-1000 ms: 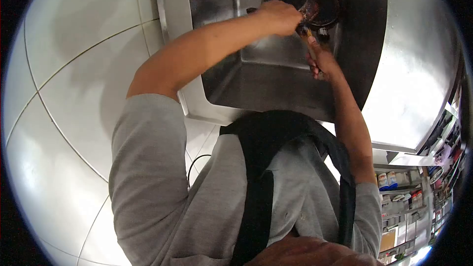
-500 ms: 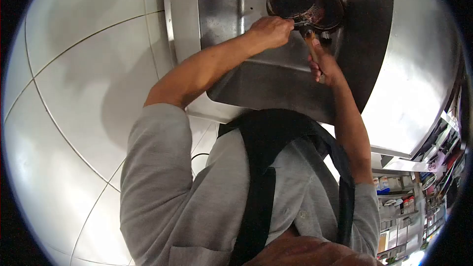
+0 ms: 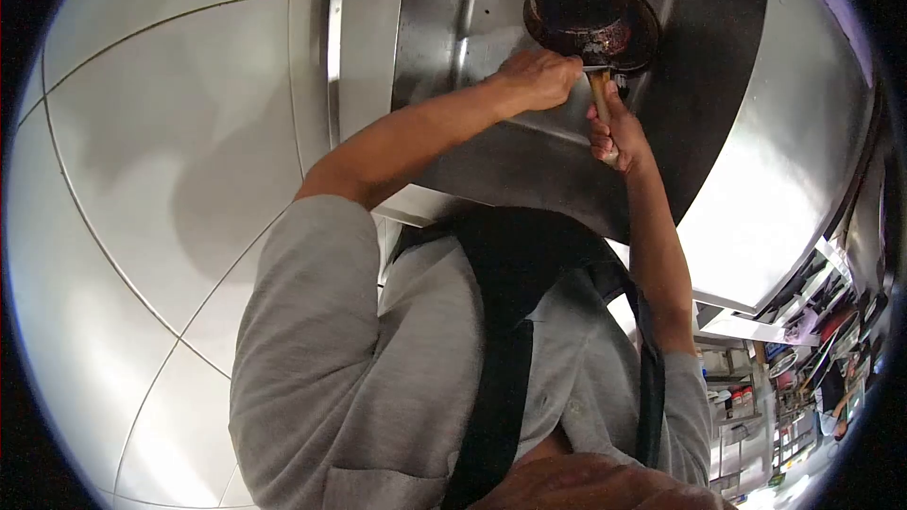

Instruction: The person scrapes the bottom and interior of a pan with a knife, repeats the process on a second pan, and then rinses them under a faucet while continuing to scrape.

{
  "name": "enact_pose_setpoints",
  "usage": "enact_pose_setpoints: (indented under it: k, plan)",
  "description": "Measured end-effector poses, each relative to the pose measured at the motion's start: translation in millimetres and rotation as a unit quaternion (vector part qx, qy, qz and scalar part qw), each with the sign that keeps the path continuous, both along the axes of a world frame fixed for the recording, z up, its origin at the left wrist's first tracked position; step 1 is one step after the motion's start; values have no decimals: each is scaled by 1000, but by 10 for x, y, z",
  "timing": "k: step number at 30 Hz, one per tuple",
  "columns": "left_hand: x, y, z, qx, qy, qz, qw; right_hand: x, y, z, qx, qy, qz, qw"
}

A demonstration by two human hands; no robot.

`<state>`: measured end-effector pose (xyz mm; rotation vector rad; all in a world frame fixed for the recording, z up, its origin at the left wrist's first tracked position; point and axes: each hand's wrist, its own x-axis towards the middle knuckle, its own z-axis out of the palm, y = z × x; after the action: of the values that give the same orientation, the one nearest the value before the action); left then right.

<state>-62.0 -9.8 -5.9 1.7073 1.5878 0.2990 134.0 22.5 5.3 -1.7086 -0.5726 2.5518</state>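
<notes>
A dark, burnt-looking frying pan (image 3: pixel 574 9) is tilted over the steel sink, showing a blackened round face with a scorched, reddish-brown lower edge. Its light wooden handle (image 3: pixel 599 88) points toward me, and my right hand (image 3: pixel 619 135) is closed around it. Close to where handle and pan meet, my left hand (image 3: pixel 537 78) is pinched shut. A thin shiny metal piece shows at its fingertips, too small to identify. A second dark pan (image 3: pixel 645 30) lies behind and to the right, partly hidden by the first.
The steel sink basin (image 3: pixel 510 156) surrounds both pans. To its right is a bright metal counter (image 3: pixel 784 142). White tiles (image 3: pixel 179 132) cover the left side. Shelves with assorted items (image 3: pixel 742 406) appear at lower right, and a person (image 3: pixel 839 411) is small at the far right.
The pan has tipped, so more of its scorched lower edge shows. My left hand has shifted from the pan's rim down toward the handle's top. The whole view has turned slightly.
</notes>
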Motion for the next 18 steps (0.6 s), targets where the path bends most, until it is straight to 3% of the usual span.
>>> enact_pose_setpoints:
  k: [4,9,11,13,16,18]
  plan:
    - [15,141,-33,-59,0,13,998,-1,28,37,187,-113,126,968]
    - [-182,151,196,-39,-25,150,988,-34,84,-396,389,-216,218,869]
    - [-291,104,165,-61,2,174,983,-19,61,-485,365,-235,204,878]
    - [-324,8,130,-37,18,163,986,-175,24,41,252,-218,163,929]
    - [-249,-55,172,-4,12,135,991,-219,-75,312,217,-192,105,951]
    - [-227,-14,215,7,12,118,993,-232,-146,389,216,-185,122,951]
